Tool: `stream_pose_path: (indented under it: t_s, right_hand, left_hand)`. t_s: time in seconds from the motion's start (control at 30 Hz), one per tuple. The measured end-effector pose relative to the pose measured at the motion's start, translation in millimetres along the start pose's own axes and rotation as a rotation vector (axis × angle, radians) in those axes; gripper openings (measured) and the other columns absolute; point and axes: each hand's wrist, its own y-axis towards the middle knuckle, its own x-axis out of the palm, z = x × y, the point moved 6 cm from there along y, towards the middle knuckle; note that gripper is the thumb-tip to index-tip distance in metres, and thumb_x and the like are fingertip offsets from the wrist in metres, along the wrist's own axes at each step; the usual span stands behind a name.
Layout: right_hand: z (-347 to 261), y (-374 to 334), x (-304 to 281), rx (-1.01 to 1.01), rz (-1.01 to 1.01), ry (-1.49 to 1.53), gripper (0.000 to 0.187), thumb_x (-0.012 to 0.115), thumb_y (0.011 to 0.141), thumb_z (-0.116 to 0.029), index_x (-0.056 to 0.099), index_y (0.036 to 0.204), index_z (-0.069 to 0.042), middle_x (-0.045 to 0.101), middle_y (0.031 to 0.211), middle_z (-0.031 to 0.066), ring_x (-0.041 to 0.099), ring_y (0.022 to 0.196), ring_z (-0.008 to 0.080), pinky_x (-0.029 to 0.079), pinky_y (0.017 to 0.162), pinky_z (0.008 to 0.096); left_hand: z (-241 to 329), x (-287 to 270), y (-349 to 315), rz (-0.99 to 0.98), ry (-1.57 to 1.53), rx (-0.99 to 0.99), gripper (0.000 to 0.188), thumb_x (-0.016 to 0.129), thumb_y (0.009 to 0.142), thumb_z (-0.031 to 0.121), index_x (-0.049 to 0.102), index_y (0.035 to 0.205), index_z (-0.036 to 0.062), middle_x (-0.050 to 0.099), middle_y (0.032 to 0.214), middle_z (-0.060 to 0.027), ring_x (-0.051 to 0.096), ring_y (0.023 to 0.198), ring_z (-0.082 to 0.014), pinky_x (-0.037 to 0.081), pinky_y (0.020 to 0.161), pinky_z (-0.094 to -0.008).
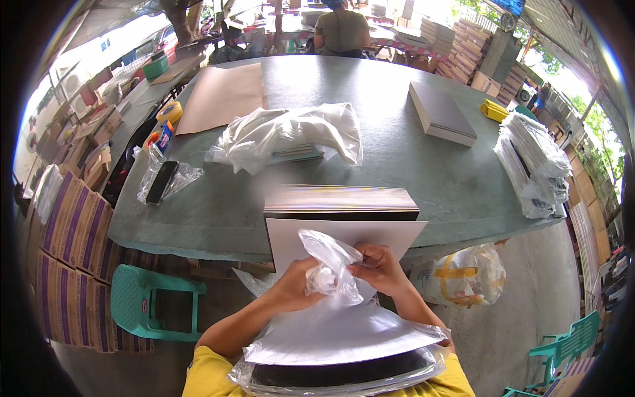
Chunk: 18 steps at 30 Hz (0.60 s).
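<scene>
My left hand [297, 286] is closed around a bunched clear plastic bag [327, 250]. The fingers of my right hand [381, 268] pinch the same crumpled plastic from the other side. Just beyond my hands, a white board [291, 238] leans at the table's near edge, partly covered by the plastic and my hands. Behind it rises a thick stack of boards [340, 198] with pale edges and a dark face. Close to my body, below my forearms, lies a white sheet [344, 341] over a dark, flat pile in clear plastic [344, 377].
The green table [218, 218] carries a crumpled white plastic sheet [291, 132], brown paper [221, 96], a phone [162, 182], tape rolls [170, 112], a grey-topped stack [442, 112] and plastic-wrapped packs [532, 162]. A green stool [142, 301] stands left; a stuffed plastic bag [469, 274] sits right. A person [342, 30] sits beyond.
</scene>
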Motion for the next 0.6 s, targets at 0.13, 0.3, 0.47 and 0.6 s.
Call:
stream_pose_path:
  t_s: [0.13,0.3,0.47,0.6]
  right_hand:
    - [-27,-18,-30,-0.209,0.265,0.151,0.014,0.057,0.078,-0.009,0.052,0.086,0.002,0.054,0.073,0.0031,0.049,0.066,0.0076,0.039,0.059,0.0187]
    - [-55,-46,-64,-0.351,0.649,-0.113,0.036,0.053,0.081,-0.033,0.052,0.085,0.003,0.056,0.072,0.0057,0.051,0.062,0.0098,0.039,0.058,0.0196]
    - [-30,-22,-9,-0.08,-0.027,0.062,0.052,0.049,0.08,-0.045,0.056,0.095,0.004,0.058,0.089,0.0102,0.054,0.078,0.0153,0.041,0.064,0.0247]
    - [-41,-12,-7,-0.089,-0.084,-0.112,0.063,0.049,0.076,-0.053,0.054,0.101,0.004,0.058,0.093,0.0115,0.054,0.082,0.019,0.043,0.068,0.0282]
  left_hand:
    - [-28,-37,1,0.116,-0.094,-0.225,0.024,0.053,0.06,-0.003,0.055,0.084,-0.0003,0.057,0.072,-0.0043,0.052,0.068,-0.0098,0.042,0.064,-0.0233]
    - [-7,-47,-4,0.184,0.226,-0.089,0.021,0.055,0.059,-0.004,0.056,0.079,0.0017,0.058,0.073,-0.0074,0.056,0.061,-0.0158,0.044,0.058,-0.0241]
    - [5,0,-4,-0.1,0.667,0.146,0.052,0.058,0.055,-0.006,0.055,0.104,0.0129,0.051,0.062,-0.0066,0.052,0.055,-0.0234,0.044,0.05,-0.0314]
    - [-11,6,-15,-0.213,0.784,0.105,0.066,0.056,0.057,-0.002,0.044,0.119,0.0188,0.047,0.06,-0.0055,0.051,0.056,-0.0228,0.041,0.046,-0.0338]
